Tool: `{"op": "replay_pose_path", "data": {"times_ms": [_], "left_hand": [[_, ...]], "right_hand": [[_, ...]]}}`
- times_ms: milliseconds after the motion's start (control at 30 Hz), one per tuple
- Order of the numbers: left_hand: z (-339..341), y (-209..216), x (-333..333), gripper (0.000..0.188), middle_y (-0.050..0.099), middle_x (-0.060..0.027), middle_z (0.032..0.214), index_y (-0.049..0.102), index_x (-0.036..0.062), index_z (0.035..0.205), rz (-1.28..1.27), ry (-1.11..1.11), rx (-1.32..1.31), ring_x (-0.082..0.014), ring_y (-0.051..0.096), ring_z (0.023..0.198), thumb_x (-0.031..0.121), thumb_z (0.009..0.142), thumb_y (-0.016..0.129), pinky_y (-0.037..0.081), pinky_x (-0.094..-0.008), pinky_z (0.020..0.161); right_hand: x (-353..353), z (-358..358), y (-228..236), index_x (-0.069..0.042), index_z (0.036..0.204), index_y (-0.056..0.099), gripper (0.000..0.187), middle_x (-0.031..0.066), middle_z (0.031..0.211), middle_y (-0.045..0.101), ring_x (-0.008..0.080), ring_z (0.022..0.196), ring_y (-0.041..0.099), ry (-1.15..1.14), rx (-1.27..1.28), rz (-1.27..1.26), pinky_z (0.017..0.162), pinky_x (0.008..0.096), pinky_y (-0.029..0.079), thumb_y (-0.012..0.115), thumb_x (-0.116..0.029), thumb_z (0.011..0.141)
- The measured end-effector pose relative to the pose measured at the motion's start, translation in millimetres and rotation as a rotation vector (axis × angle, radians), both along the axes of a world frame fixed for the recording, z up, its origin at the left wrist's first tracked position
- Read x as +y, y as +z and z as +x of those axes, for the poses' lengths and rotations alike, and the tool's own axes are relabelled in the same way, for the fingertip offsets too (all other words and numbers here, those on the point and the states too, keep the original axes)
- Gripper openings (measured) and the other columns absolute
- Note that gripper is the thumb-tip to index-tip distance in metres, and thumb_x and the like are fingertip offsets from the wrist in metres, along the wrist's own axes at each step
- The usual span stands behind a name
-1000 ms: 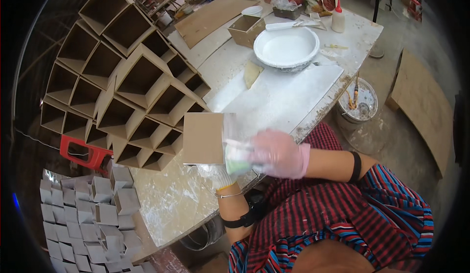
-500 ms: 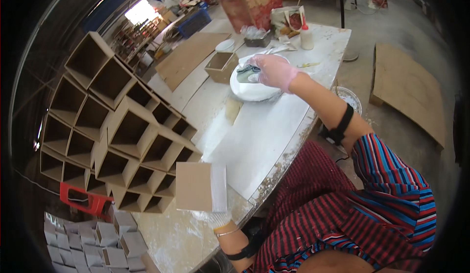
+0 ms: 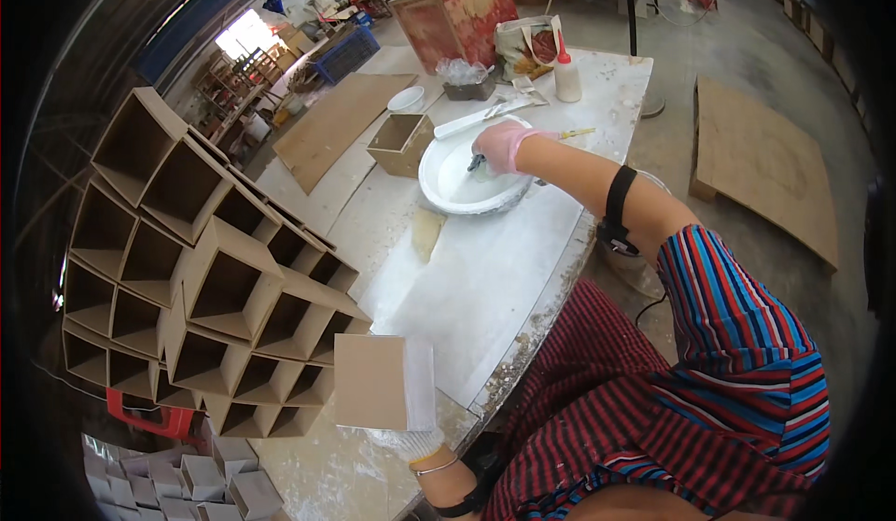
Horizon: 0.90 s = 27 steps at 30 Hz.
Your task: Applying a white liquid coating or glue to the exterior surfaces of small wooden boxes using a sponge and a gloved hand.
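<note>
My right hand [image 3: 505, 147], in a thin pink glove, is closed on a bunched grey-green rag [image 3: 477, 164] above the near side of a white basin [image 3: 431, 190]. White liquid [image 3: 455, 159] lies in the basin. Most of the rag is hidden by the fingers. My left hand [image 3: 413, 443], in a white knitted glove, holds a small brown cardboard box [image 3: 371, 383] from below, over the near end of the table. A white coated strip runs down the box's right side. The left fingers are largely behind the box.
Left of the table's middle stands a stack of open brown box cells [image 3: 224, 288]. Several grey-white boxes [image 3: 201, 477] are below it, beside a red stool [image 3: 149, 415]. A small open box [image 3: 401, 143], squeeze bottle [image 3: 567, 77] and yellowish sponge-like piece [image 3: 427, 233] are near the basin.
My right hand has lowered the rag toward the liquid in the basin. The view has shifted a little; my left hand still holds the box.
</note>
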<state>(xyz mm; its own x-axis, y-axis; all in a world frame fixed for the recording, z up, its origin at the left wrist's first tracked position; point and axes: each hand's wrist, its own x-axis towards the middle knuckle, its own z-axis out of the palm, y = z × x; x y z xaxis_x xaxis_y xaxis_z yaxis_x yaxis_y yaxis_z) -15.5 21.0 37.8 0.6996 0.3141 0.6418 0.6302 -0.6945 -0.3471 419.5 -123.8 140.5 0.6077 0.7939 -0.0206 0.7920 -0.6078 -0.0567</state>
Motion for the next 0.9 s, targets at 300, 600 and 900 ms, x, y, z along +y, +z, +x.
{"op": "replay_pose_path", "data": {"times_ms": [300,600,900], "left_hand": [[-19,-24,9,0.039,0.056,-0.012,0.118,0.049,0.0054,0.129,0.93,0.499,0.736,-0.0265,0.056,0.11,0.026,0.095,0.05,0.048,-0.0363,0.091],[26,24,-23,0.041,0.054,-0.0112,0.124,0.047,0.0023,0.129,2.704,1.046,1.821,-0.0235,0.052,0.113,0.031,0.1,0.04,0.046,-0.0357,0.093],[60,18,-21,0.036,0.057,-0.0126,0.119,0.051,0.0017,0.123,2.738,1.093,1.786,-0.0273,0.055,0.109,0.025,0.096,0.047,0.046,-0.0359,0.092]], "right_hand": [[-20,7,14,-0.006,0.113,0.065,0.046,0.016,0.106,0.067,0.0303,0.099,0.064,-0.12,0.213,0.336,0.084,0.0386,0.05,0.072,-0.03,0.074],[-58,-43,22,-0.002,0.114,0.061,0.044,0.0053,0.095,0.065,0.0088,0.081,0.061,-0.078,1.265,1.081,0.068,0.0258,0.049,0.069,-0.033,0.084],[-34,-210,14,-0.011,0.123,0.06,0.046,0.0092,0.106,0.066,0.0246,0.096,0.063,0.742,0.303,0.912,0.084,0.0351,0.049,0.071,-0.017,0.079]]}}
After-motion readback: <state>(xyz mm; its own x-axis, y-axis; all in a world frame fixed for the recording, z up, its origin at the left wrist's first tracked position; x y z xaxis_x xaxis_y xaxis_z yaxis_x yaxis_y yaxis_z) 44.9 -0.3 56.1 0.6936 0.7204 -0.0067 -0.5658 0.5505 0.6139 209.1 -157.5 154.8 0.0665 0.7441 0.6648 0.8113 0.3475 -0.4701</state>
